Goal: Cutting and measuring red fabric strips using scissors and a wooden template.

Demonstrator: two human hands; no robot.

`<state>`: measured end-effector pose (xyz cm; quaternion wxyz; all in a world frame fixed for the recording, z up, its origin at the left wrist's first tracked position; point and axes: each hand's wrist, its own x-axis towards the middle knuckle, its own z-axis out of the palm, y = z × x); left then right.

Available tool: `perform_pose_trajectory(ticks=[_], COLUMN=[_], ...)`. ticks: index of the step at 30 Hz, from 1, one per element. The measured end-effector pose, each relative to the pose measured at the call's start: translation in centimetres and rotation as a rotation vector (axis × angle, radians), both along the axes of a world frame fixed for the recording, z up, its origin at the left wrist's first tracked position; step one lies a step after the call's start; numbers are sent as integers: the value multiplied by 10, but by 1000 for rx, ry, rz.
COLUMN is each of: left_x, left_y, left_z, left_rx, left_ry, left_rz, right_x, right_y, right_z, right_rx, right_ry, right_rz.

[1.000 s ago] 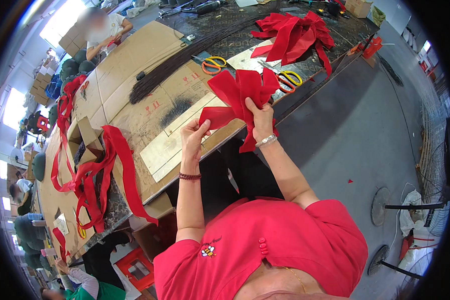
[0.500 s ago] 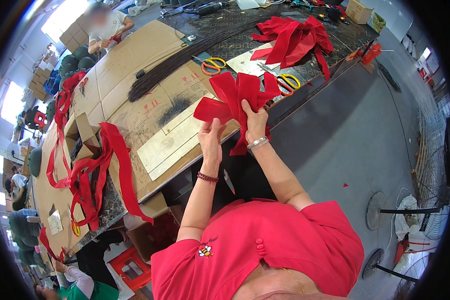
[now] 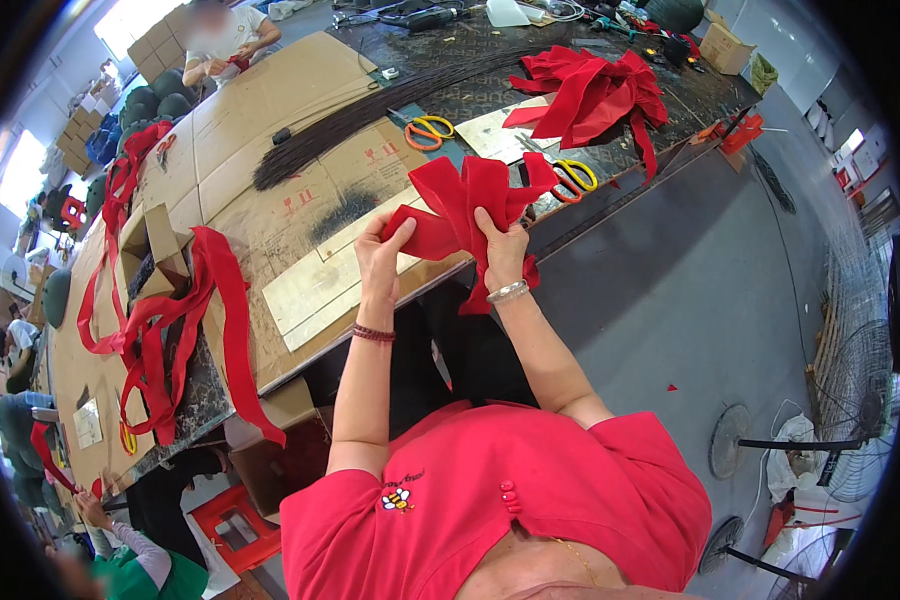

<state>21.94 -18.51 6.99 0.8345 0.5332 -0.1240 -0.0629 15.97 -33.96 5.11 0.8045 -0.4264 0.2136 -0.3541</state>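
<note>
Between my hands, over the table's front edge, hangs a red ribbon bow (image 3: 473, 197) with several wide loops and tails. My right hand (image 3: 502, 247) grips it near its gathered middle, thumb on top. At the bow's left loop, my left hand (image 3: 380, 255) pinches the ribbon between thumb and fingers. Just right of the bow lies a pair of scissors with yellow and orange handles (image 3: 574, 180). A second pair of scissors (image 3: 429, 133) rests beyond the bow. Farther right is a heap of red ribbon bows (image 3: 605, 97) on the table.
Long red ribbons (image 3: 232, 320) trail over a small cardboard box (image 3: 156, 255) and off the table edge at left. A bundle of dark thin wires (image 3: 370, 115) crosses the cardboard-covered table. Co-workers sit at far left and lower left. Fans (image 3: 730, 440) stand on the floor at right.
My left hand has moved left and taken a firmer pinch on the bow's left loop. The right hand keeps its grip, and the bow has shifted slightly left.
</note>
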Motion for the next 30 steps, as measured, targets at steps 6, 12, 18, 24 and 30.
perform_pose_trajectory(ticks=[6,12,18,24,30], left_x=[1,8,2,11,30], left_y=[7,17,7,21,19], left_z=[2,3,-23,-6,22], left_rx=[-18,304,-82,148,257], left_ry=[50,-120,4,78,-36], left_rz=[-18,-27,88,-3,-309], right_x=[0,-3,-3,-8,-19], right_y=[-2,0,-4,-9,-19], right_z=[0,-3,-12,-10,12], right_rx=[21,-69,-203,-214,-504], right_ry=[-41,-16,79,34,56], right_rz=[18,59,8,9,246])
